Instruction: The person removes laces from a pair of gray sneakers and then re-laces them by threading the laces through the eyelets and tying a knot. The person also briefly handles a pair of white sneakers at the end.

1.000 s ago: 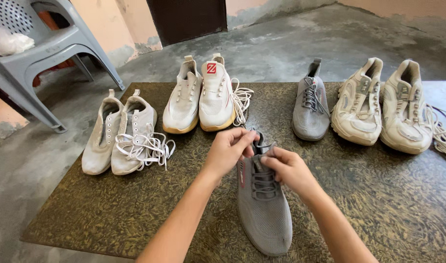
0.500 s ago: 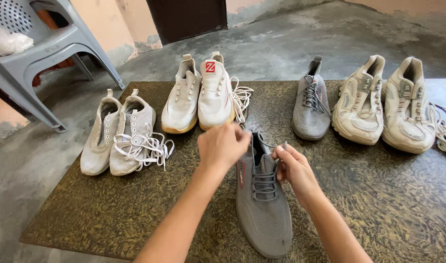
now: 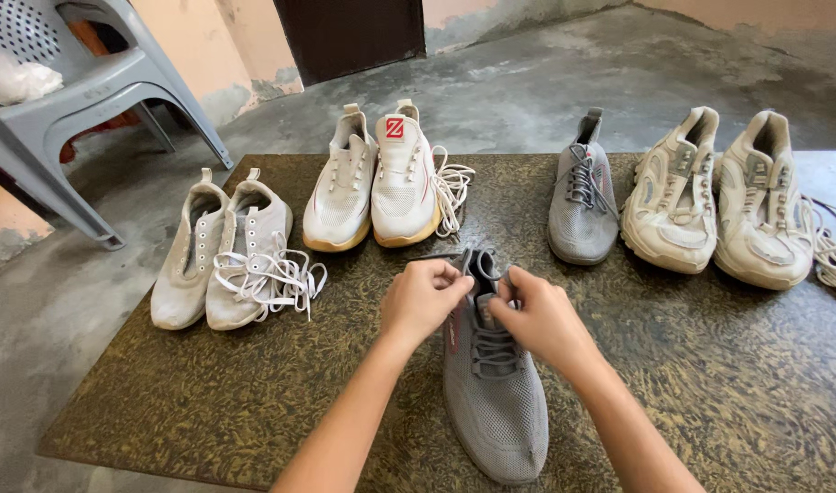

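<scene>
Both hands (image 3: 486, 306) pinch grey shoe (image 3: 493, 402) laces mid-table (image 3: 208, 402); bare surface around.

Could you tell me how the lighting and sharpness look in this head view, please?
Head view: soft, even daylight with only faint shadows under the shoes; no strong glare on the table; left hand, right hand and grey shoe are sharp; the chair at the corner looks stretched by the wide lens.

Around the grey shoe (image 3: 493, 383) on the table (image 3: 208, 402), bare tabletop lies open to both sides and in front, while the white pair (image 3: 377, 183) and second grey shoe (image 3: 582, 205) block behind.
</scene>
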